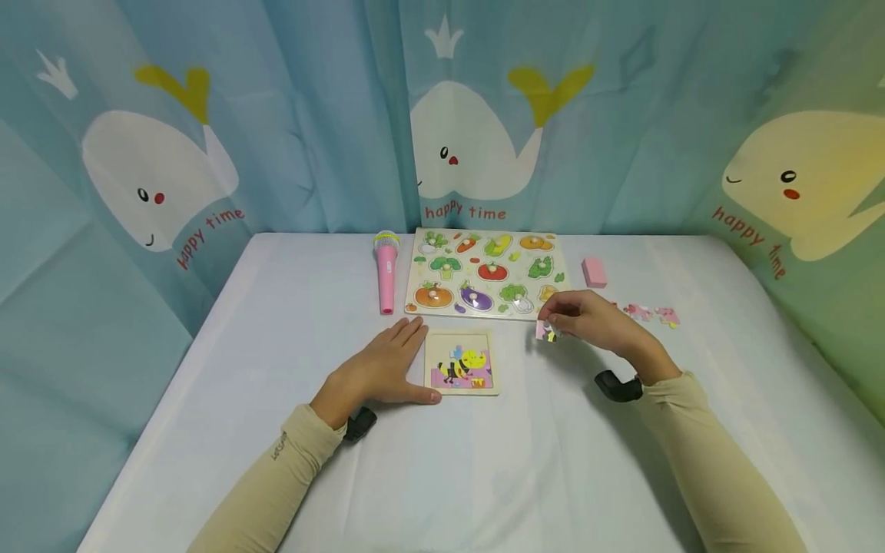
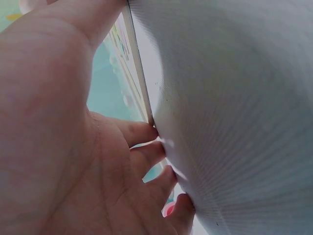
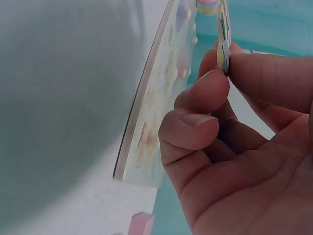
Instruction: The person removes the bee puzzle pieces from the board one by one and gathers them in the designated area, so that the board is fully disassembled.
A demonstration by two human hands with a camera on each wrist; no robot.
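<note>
A small square wooden puzzle tray [image 1: 459,390] with a partly filled bee picture lies mid-table. My left hand [image 1: 376,369] rests flat at its left side, thumb at the lower left corner and fingertips near the upper left one. In the left wrist view the fingers [image 2: 144,132] are spread along the tray's edge. My right hand [image 1: 588,321] pinches a jigsaw piece [image 1: 546,332], pink with yellow and black, above the table to the right of the tray. The right wrist view shows that piece [image 3: 223,46] edge-on between thumb and fingers.
A vegetable peg board [image 1: 459,271] lies behind the tray, with a pink toy microphone [image 1: 387,276] on its left. A pink block [image 1: 594,273] sits to its right. Several loose jigsaw pieces [image 1: 667,316] lie beyond my right hand. A blue whale-print curtain [image 1: 332,115] hangs behind the table.
</note>
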